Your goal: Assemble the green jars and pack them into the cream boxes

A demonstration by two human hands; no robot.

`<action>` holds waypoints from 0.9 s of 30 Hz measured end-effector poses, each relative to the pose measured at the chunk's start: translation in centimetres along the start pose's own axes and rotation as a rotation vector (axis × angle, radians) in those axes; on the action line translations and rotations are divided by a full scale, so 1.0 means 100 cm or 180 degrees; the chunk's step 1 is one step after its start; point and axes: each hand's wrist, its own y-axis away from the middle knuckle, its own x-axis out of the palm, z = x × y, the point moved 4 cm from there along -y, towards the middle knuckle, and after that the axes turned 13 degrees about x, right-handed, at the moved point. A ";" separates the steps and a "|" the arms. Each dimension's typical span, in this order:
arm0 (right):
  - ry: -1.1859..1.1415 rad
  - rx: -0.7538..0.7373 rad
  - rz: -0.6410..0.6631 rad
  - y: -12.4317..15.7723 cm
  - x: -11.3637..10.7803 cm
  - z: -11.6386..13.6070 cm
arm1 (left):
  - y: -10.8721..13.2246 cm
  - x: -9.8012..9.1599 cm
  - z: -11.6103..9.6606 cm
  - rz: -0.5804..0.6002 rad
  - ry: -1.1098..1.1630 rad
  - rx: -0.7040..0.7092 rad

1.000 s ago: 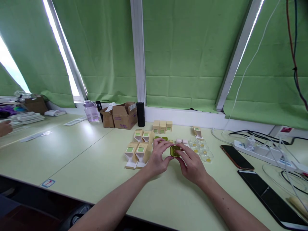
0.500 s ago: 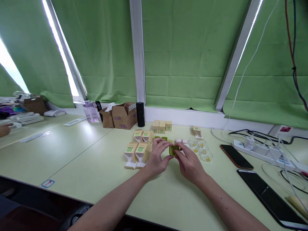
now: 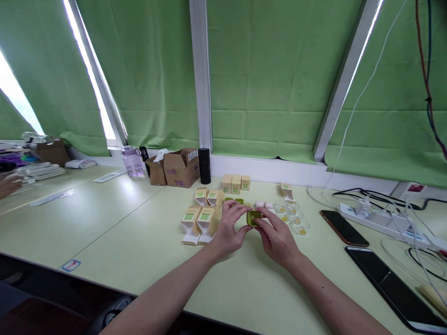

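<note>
Both my hands meet over the pale green table around a small olive-green case (image 3: 253, 217). My left hand (image 3: 228, 229) pinches its left side with thumb and fingers. My right hand (image 3: 277, 237) curls round its right side. Just left of my left hand lie two open tan cartons with green labels (image 3: 197, 224), and two more (image 3: 207, 196) lie behind them. Three closed tan boxes (image 3: 235, 183) stand in a row farther back. Clear plastic trays with yellow dots (image 3: 292, 217) lie right of my hands.
Brown cardboard boxes (image 3: 176, 167), a black cylinder (image 3: 204, 165) and a purple-capped bottle (image 3: 132, 161) stand by the window ledge. Two phones (image 3: 344, 227) (image 3: 393, 288) and a power strip with cables (image 3: 379, 217) lie at right. Another person's hand (image 3: 7, 184) shows at far left.
My hands have shifted only slightly on the green case; the fingers of both keep working round it. The other person's hand at far left moved a little.
</note>
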 end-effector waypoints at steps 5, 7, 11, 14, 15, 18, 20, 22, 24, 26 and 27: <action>0.0026 -0.0023 0.0047 0.002 0.003 -0.003 | 0.000 0.000 0.000 0.0000 -0.0002 0.0011; 0.0050 -0.0039 0.0075 0.002 0.004 -0.004 | 0.000 0.000 0.000 -0.0002 -0.0001 0.0010; 0.0068 -0.0056 0.0108 0.002 0.005 -0.004 | 0.001 0.000 0.000 -0.0031 -0.0001 0.0019; 0.0039 -0.0025 0.0141 0.002 0.005 -0.004 | 0.001 0.000 0.001 -0.0024 -0.0006 -0.0007; 0.0019 -0.0013 0.0150 0.002 0.006 -0.004 | 0.001 0.000 0.001 -0.0016 -0.0006 -0.0016; -0.0079 0.0053 0.0153 0.002 0.005 -0.005 | 0.000 0.000 0.001 0.0001 -0.0005 -0.0012; -0.0188 0.0140 0.0147 0.002 0.004 -0.005 | -0.001 -0.001 0.000 0.0001 0.0001 -0.0006; -0.0320 0.0261 0.0125 0.002 0.003 -0.006 | -0.001 -0.001 -0.001 0.0013 0.0030 -0.0014; -0.0459 0.0420 0.0085 0.002 0.003 -0.007 | -0.001 -0.002 -0.002 0.0049 0.0080 -0.0021; -0.0608 0.0642 0.0025 0.003 0.003 -0.009 | -0.001 -0.002 -0.003 0.0077 0.0128 -0.0032; -0.0693 0.0781 0.0007 0.003 0.004 -0.011 | -0.001 -0.002 -0.002 0.0078 0.0140 -0.0045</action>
